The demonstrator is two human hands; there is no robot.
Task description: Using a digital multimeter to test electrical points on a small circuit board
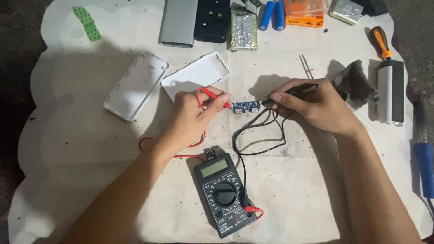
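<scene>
My left hand [192, 115] pinches the red probe [216, 97], fingers closed on its grip, tip pointing toward 3 o'clock and touching the left end of the blue board [245, 107]. My right hand [314, 106] is closed round the black probe [289, 93], tip pointing toward 9 o'clock and meeting the board's right end. The board lies flat on the white mat [90, 149], between the two hands, just above centre of the view.

At 6 o'clock from the board sits the meter [224, 194], dark, tilted, with a grey screen and a round dial. The red lead [153, 142] loops under my left wrist. The black lead [257, 140] coils between board and meter.

At 10 o'clock from the board lie two white shells [135, 86], side by side. Along the mat's 12 o'clock edge: a grey case [178, 22], a black case [211, 20], a foil pouch cell [243, 29], two blue cells [272, 16], an orange box [305, 13]. At 2 o'clock from my right hand rests an orange-handled screwdriver [381, 43]. Tweezers [305, 65] lie just above my right hand. A blue-handled tool [425, 167] lies at the 3 o'clock edge.
</scene>
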